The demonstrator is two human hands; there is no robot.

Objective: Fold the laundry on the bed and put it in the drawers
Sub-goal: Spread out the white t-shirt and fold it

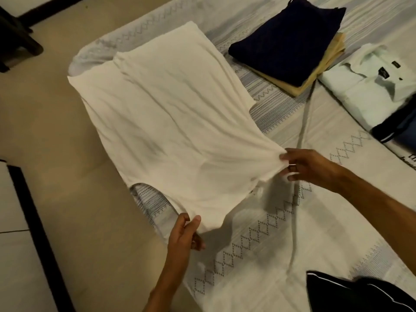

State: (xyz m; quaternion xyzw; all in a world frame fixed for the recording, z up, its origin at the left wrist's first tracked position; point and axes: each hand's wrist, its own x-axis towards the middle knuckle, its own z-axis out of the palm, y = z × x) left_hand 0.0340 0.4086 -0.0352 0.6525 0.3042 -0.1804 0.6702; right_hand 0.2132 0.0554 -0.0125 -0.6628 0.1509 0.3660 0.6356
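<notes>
A white sleeveless vest [171, 122] is stretched out above the corner of the bed [292, 221], its far end draped over the mattress edge. My left hand [186, 233] pinches the near strap at the lower left. My right hand [308, 165] pinches the other strap at the right, lifting the cloth slightly off the patterned sheet.
Folded clothes lie at the back of the bed: a navy garment [288, 39] on top of a cream one [324, 64], and a pale green shirt [369, 86] beside a dark blue item [398, 127]. A black garment [360, 293] lies near me. Beige floor [56, 143] lies to the left.
</notes>
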